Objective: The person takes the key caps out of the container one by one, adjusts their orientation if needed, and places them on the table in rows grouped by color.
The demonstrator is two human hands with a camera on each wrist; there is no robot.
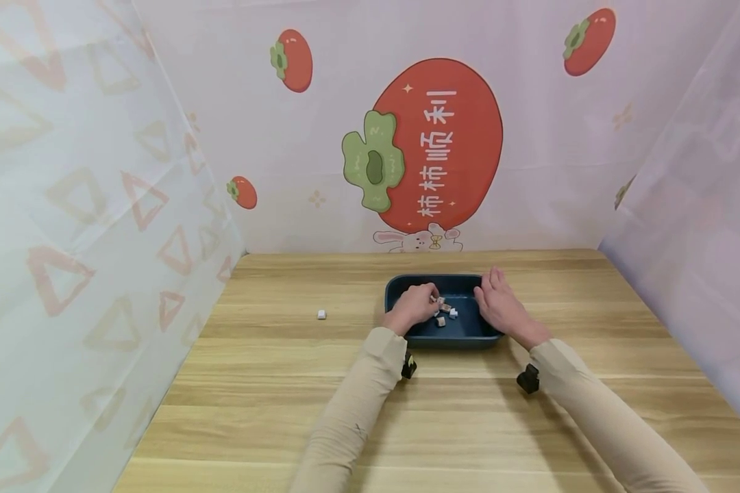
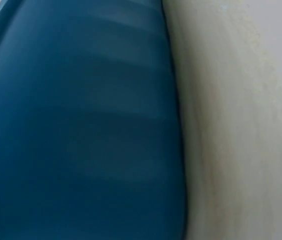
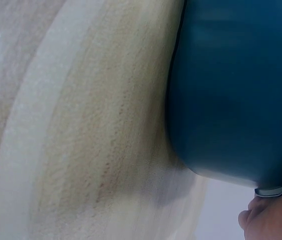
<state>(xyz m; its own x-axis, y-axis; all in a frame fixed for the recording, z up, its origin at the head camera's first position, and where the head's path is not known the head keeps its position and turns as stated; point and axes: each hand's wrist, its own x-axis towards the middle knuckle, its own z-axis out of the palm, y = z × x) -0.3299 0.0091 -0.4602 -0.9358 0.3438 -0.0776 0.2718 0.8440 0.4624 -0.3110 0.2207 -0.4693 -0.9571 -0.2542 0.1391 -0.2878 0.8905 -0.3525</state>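
Blue tray point(image 1: 456, 342), one; hands point(image 1: 416, 305) point(image 1: 502, 304), two

White Chinese characters point(image 1: 436, 154), "柿柿顺利", on a large, round red persimmon point(image 1: 469, 150) printed on pale backdrop fabric point(image 1: 530, 150).
They read sideways, bottom to top; small strokes on its green leafy cap point(image 1: 390, 127) seem merely decorative.

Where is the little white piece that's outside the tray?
In the head view, the white piece lies on the wooden table, to the left of the blue tray and the person's left hand.
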